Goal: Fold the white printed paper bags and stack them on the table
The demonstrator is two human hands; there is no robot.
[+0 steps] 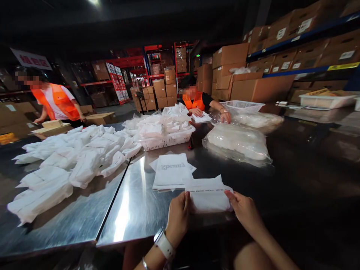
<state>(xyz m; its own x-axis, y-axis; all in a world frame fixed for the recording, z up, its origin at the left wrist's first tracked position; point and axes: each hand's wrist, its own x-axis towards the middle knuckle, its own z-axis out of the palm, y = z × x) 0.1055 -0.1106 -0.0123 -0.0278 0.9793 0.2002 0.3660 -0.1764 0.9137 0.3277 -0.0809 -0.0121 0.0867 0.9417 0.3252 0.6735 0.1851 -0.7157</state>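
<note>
Left hand and right hand each pinch end of white pouch, flat on steel surface at near edge. Bag stack just behind pouch. Risk, judged: slick steel, pouch slides off edge if pinch slackens.

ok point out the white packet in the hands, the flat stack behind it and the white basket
white packet (208,197), head view, middle of its face
flat stack (171,171), head view, top sheet
white basket (168,141), head view, front wall

At 10 o'clock I've got a heap of white packets; at 12, a white basket; at 1, 2 clear bags; 2 orange-vested co-workers beyond.
</note>
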